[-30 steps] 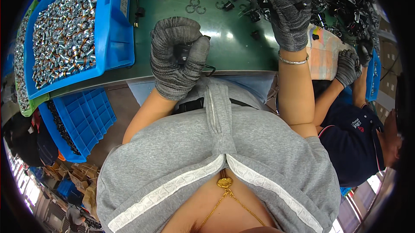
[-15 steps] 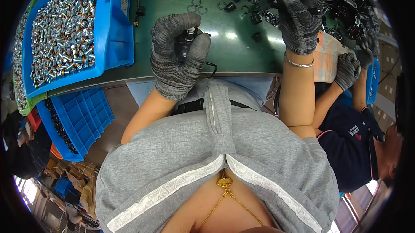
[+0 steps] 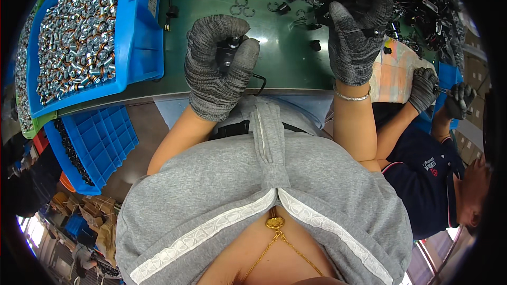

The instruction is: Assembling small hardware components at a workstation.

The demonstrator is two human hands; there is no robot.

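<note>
My left hand (image 3: 214, 71), in a grey knit glove, is closed around a small black part (image 3: 226, 55) with a shiny metal end, near the table's front edge. Fingers and thumb hide most of it; a thin black cable (image 3: 260, 80) shows below the hand. My right hand (image 3: 355, 36), gloved alike, is over the far right of the table. Its fingers curl around something dark in the palm whose kind I cannot make out. Just left of it lie small black bushings (image 3: 315, 45) and loose C-shaped clips (image 3: 241, 3).
A blue bin (image 3: 132, 47) of metal fittings (image 3: 79, 36) stands at left on the green table (image 3: 274, 68). Black wired parts (image 3: 422, 0) are heaped at far right. At right, a co-worker's gloved hands (image 3: 424, 88) are beside a pale orange-patterned pad (image 3: 393, 76).
My right hand has drawn back a little toward me and left, its fingers shifting. My left hand stays nearly in place, the held part turned slightly. The co-worker's hands have moved apart.
</note>
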